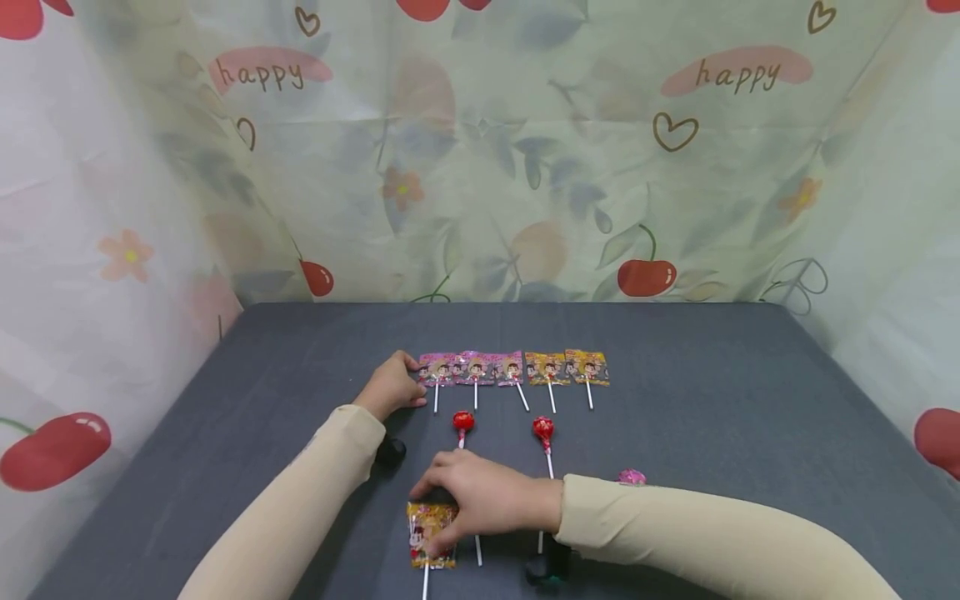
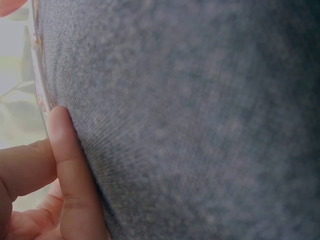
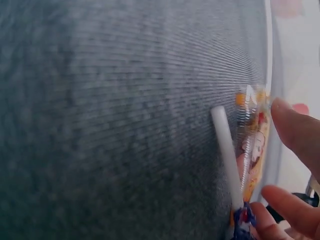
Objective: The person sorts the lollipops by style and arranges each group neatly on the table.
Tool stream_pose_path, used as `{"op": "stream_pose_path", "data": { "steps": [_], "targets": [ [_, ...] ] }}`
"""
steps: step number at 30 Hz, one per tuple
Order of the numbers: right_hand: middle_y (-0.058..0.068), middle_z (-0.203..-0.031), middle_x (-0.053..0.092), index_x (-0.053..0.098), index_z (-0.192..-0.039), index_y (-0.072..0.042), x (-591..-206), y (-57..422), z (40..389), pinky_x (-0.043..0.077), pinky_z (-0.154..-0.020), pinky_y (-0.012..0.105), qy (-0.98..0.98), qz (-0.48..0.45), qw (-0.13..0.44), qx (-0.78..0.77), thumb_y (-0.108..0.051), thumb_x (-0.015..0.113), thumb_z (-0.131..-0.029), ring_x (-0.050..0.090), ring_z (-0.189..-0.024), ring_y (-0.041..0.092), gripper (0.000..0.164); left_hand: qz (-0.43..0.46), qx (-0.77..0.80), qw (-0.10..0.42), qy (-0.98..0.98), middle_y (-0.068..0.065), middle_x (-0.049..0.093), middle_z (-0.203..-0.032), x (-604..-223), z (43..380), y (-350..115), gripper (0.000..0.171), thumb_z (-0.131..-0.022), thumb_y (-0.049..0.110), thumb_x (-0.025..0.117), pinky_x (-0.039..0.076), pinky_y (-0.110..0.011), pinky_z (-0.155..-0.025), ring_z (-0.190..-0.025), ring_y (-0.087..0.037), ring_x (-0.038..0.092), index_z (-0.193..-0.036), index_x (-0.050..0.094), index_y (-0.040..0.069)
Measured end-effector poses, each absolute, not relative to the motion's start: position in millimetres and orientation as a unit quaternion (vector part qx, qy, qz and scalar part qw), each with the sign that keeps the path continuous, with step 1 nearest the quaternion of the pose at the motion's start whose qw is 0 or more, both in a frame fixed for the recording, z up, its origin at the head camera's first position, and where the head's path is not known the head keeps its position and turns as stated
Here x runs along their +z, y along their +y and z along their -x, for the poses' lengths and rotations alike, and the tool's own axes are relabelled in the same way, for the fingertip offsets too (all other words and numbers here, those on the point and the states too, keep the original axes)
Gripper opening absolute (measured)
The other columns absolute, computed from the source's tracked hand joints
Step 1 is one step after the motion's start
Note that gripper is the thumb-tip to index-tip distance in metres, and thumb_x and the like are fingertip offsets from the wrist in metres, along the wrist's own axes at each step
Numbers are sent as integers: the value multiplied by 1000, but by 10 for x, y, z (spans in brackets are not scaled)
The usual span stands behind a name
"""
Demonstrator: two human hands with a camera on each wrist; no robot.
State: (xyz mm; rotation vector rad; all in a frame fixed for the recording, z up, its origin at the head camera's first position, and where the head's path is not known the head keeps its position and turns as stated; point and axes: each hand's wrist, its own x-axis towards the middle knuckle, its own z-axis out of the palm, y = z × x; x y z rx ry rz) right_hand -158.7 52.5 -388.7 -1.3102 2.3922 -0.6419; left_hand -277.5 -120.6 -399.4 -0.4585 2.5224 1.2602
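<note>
My left hand (image 1: 392,387) is at the left end of a row of flat-wrapped lollipops, its fingertips touching the edge of the pink-wrapped lollipop (image 1: 437,369). In the left wrist view a straight finger (image 2: 67,160) lies low against the cloth, its tip at that lollipop's edge. Nearer the front, my right hand (image 1: 487,496) grips an orange-wrapped lollipop (image 1: 420,533), thumb on the wrapper and stick pointing toward me. In the right wrist view fingers and thumb stand around the orange wrapper (image 3: 255,150). Beneath the right hand runs the stick of a red lollipop (image 1: 463,421).
The row continues rightward with pink lollipops (image 1: 476,367) and orange lollipops (image 1: 587,365). A second red lollipop (image 1: 543,431) lies partly under the right wrist. A pink round lollipop (image 1: 632,477) shows behind the right sleeve. Dark cloth covers the table (image 1: 712,392); printed curtains (image 1: 480,167) surround it.
</note>
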Motion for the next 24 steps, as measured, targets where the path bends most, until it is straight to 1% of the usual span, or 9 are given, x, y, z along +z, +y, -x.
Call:
{"op": "stream_pose_path", "data": {
  "steps": [4, 7, 13, 16, 20, 24],
  "targets": [
    [-7, -107, 57, 65, -120, -19, -3909, 487, 1577, 43, -79, 12, 850, 470, 147, -188, -49, 79, -75, 46, -91, 1, 56, 157, 438, 141, 874, -18, 48, -103, -3997, 2775, -1209, 41, -87, -5, 66, 56, -20, -54, -60, -13, 56, -121, 46, 5],
    [-8, -105, 57, 65, -118, -20, -3908, 461, 1578, 42, -79, 13, 854, 473, 138, -168, -51, 80, -74, 44, -89, 1, 56, 156, 440, 140, 873, -18, 48, -103, -4000, 2773, -1209, 42, -86, -6, 67, 56, -20, -54, -61, -13, 56, -121, 46, 5],
    [-14, -100, 56, 59, -112, -21, -3912, 431, 1595, 42, -80, 16, 848, 465, 168, -191, -46, 82, -73, 45, -89, -1, 52, 155, 438, 141, 874, -17, 48, -101, -4002, 2769, -1211, 41, -86, -5, 67, 55, -20, -53, -61, -13, 56, -121, 46, 5],
    [-15, -98, 56, 56, -112, -21, -3917, 431, 1604, 44, -81, 16, 842, 461, 183, -214, -43, 83, -73, 46, -88, -2, 52, 158, 442, 140, 872, -18, 48, -102, -4006, 2774, -1207, 42, -86, -6, 66, 55, -20, -53, -61, -14, 56, -121, 46, 5],
    [-12, -102, 57, 53, -114, -18, -3906, 447, 1599, 47, -82, 14, 829, 466, 187, -248, -39, 83, -74, 50, -89, -4, 54, 162, 443, 138, 871, -18, 49, -104, -4004, 2777, -1196, 41, -87, -6, 66, 55, -20, -52, -61, -14, 56, -120, 46, 5],
    [-9, -110, 57, 51, -118, -17, -3883, 485, 1583, 48, -87, 13, 812, 474, 187, -284, -33, 81, -77, 52, -95, -3, 54, 164, 439, 138, 873, -19, 51, -105, -3999, 2776, -1195, 39, -88, -4, 66, 55, -19, -53, -61, -14, 56, -120, 46, 6]
  ]
}}
